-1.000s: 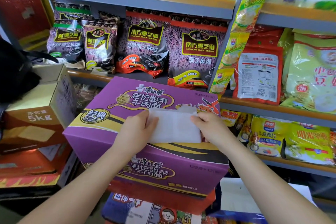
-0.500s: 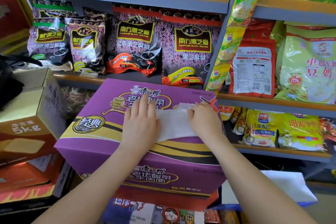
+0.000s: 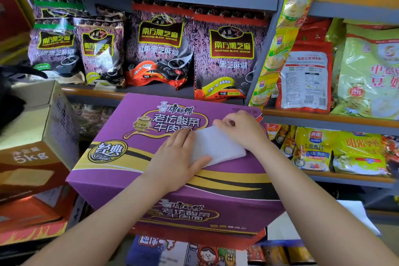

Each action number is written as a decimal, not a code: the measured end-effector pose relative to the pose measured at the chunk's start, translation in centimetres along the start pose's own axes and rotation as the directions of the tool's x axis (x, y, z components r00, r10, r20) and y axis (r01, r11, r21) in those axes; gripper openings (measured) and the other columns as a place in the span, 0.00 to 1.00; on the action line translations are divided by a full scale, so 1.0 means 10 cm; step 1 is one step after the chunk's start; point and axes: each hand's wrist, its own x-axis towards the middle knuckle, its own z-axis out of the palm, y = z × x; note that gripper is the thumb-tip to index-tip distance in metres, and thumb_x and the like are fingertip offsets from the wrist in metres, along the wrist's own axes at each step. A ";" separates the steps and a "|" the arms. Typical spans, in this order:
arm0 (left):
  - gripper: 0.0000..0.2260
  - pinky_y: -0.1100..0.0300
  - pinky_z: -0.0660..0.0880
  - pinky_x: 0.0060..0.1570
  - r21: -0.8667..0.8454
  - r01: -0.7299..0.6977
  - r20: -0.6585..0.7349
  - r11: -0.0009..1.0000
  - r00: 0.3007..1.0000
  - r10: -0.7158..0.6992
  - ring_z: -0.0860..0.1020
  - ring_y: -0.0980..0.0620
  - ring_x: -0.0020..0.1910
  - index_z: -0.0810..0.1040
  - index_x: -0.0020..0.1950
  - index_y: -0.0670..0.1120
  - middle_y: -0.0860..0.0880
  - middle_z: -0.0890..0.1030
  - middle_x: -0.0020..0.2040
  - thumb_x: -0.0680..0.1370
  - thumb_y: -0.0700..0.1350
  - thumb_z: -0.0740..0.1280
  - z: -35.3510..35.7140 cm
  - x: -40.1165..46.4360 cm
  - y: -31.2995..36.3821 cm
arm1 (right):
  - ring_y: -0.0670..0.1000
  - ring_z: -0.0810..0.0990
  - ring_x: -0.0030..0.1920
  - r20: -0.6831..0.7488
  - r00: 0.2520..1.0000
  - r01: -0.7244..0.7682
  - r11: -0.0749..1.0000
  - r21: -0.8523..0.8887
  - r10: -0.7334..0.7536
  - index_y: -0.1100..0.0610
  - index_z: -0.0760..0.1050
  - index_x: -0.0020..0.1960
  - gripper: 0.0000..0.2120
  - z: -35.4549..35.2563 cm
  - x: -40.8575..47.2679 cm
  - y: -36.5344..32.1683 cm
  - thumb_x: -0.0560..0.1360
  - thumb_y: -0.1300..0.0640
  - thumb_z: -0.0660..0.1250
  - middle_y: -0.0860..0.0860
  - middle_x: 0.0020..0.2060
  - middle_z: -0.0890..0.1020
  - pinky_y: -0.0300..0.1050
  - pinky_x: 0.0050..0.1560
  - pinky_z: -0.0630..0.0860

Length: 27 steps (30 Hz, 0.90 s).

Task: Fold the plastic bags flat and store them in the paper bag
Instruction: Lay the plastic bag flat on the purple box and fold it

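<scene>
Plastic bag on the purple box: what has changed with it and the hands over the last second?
The left hand went from holding the plastic bag's left edge to lying flat on it, fingers straight, pressing it down. The right hand slid from the right edge up to the far corner, fingers curled on it. The bag now sits skewed, its near right corner exposed. The purple box and shelf goods stayed put.

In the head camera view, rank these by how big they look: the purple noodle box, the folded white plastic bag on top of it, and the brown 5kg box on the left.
1. purple noodle box, though it sits nearest the camera
2. brown 5kg box, partly cut off at the frame edge
3. folded white plastic bag, clearly smallest
</scene>
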 end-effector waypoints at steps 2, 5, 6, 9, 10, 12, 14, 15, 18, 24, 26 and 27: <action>0.54 0.57 0.55 0.71 0.033 0.004 0.008 0.999 1.000 -0.005 0.56 0.48 0.73 0.55 0.74 0.43 0.46 0.58 0.74 0.60 0.75 0.25 -0.03 0.00 0.01 | 0.50 0.74 0.47 0.004 0.998 0.061 0.998 0.035 -0.061 0.56 0.78 0.42 0.11 0.00 0.03 -0.02 0.73 0.48 0.66 0.51 0.44 0.76 0.46 0.50 0.71; 0.56 0.57 0.57 0.69 0.058 0.002 -0.008 0.998 1.000 -0.002 0.57 0.49 0.72 0.56 0.74 0.42 0.46 0.60 0.74 0.59 0.74 0.24 -0.04 0.00 0.02 | 0.51 0.75 0.44 0.082 0.984 0.161 0.984 -0.069 -0.156 0.59 0.78 0.43 0.09 0.01 0.07 -0.05 0.75 0.54 0.65 0.51 0.41 0.80 0.48 0.45 0.71; 0.56 0.57 0.58 0.69 0.069 0.004 -0.009 0.998 1.000 -0.004 0.58 0.49 0.72 0.55 0.74 0.42 0.47 0.60 0.73 0.59 0.74 0.23 -0.04 0.00 0.02 | 0.53 0.76 0.44 0.112 0.978 0.189 0.975 -0.115 -0.176 0.59 0.77 0.44 0.09 0.02 0.08 -0.07 0.76 0.54 0.63 0.52 0.43 0.80 0.50 0.45 0.72; 0.57 0.58 0.56 0.70 0.094 0.033 0.021 0.995 0.999 -0.035 0.55 0.50 0.73 0.53 0.75 0.42 0.47 0.57 0.74 0.57 0.75 0.23 -0.03 0.01 0.02 | 0.55 0.76 0.48 0.174 0.964 0.229 0.959 -0.170 -0.199 0.58 0.76 0.46 0.10 0.03 0.10 -0.09 0.78 0.53 0.60 0.54 0.46 0.79 0.54 0.49 0.73; 0.58 0.57 0.54 0.71 0.104 0.047 0.038 0.993 0.998 -0.051 0.53 0.49 0.74 0.51 0.75 0.42 0.47 0.55 0.75 0.56 0.75 0.23 -0.02 0.02 0.02 | 0.56 0.76 0.50 0.193 0.963 0.225 0.957 -0.183 -0.190 0.58 0.76 0.47 0.10 0.02 0.11 -0.10 0.78 0.53 0.59 0.55 0.47 0.79 0.53 0.50 0.73; 0.58 0.57 0.50 0.72 0.122 0.064 0.068 0.990 0.995 -0.073 0.49 0.49 0.75 0.48 0.75 0.42 0.45 0.51 0.76 0.55 0.76 0.24 0.00 0.05 0.02 | 0.57 0.75 0.55 0.210 0.964 0.226 0.923 -0.311 -0.165 0.58 0.75 0.53 0.11 -0.02 0.10 -0.15 0.79 0.53 0.58 0.56 0.52 0.78 0.52 0.51 0.71; 0.57 0.56 0.47 0.72 0.136 0.068 0.085 0.988 0.993 -0.080 0.47 0.48 0.75 0.46 0.75 0.42 0.44 0.49 0.77 0.57 0.76 0.26 0.00 0.07 0.02 | 0.58 0.70 0.61 0.155 0.969 0.247 0.833 -0.496 -0.194 0.58 0.71 0.60 0.12 -0.03 0.05 -0.25 0.79 0.57 0.59 0.56 0.59 0.74 0.52 0.56 0.69; 0.55 0.56 0.45 0.72 0.133 0.074 0.087 0.988 0.993 -0.086 0.46 0.48 0.76 0.46 0.75 0.42 0.44 0.48 0.77 0.59 0.76 0.29 0.00 0.08 0.02 | 0.58 0.68 0.64 0.127 0.963 0.267 0.806 -0.529 -0.236 0.58 0.69 0.64 0.14 -0.01 -0.01 -0.30 0.79 0.59 0.58 0.56 0.62 0.72 0.52 0.59 0.68; 0.51 0.55 0.42 0.72 0.112 0.109 0.118 0.988 0.986 -0.122 0.43 0.48 0.76 0.43 0.75 0.42 0.43 0.45 0.77 0.62 0.74 0.35 0.00 0.05 0.05 | 0.55 0.61 0.72 0.177 0.930 0.367 0.806 -0.464 -0.322 0.60 0.61 0.71 0.20 0.19 -0.25 -0.35 0.81 0.54 0.52 0.56 0.71 0.65 0.49 0.70 0.58; 0.43 0.54 0.40 0.73 0.139 0.113 0.275 0.984 0.950 -0.148 0.38 0.50 0.75 0.38 0.75 0.41 0.44 0.37 0.76 0.73 0.70 0.46 -0.13 -0.01 0.00 | 0.47 0.41 0.76 0.332 0.931 0.275 0.889 -0.367 -0.151 0.53 0.41 0.77 0.26 0.21 -0.20 -0.03 0.82 0.47 0.41 0.47 0.77 0.43 0.47 0.75 0.39; 0.40 0.54 0.39 0.73 0.178 0.115 0.281 0.977 0.946 -0.163 0.38 0.50 0.75 0.38 0.75 0.42 0.45 0.37 0.76 0.75 0.68 0.44 -0.20 -0.01 0.00 | 0.47 0.40 0.76 0.338 0.929 0.271 0.897 -0.350 -0.149 0.52 0.40 0.77 0.26 0.21 -0.19 -0.02 0.82 0.48 0.42 0.47 0.77 0.42 0.48 0.75 0.39; 0.38 0.53 0.39 0.73 0.204 0.098 0.254 0.974 0.956 -0.149 0.38 0.50 0.75 0.38 0.75 0.43 0.45 0.37 0.76 0.76 0.66 0.43 -0.22 0.02 0.04 | 0.47 0.40 0.76 0.329 0.932 0.273 0.894 -0.356 -0.154 0.52 0.40 0.77 0.26 0.22 -0.20 -0.02 0.82 0.48 0.42 0.47 0.77 0.42 0.48 0.75 0.39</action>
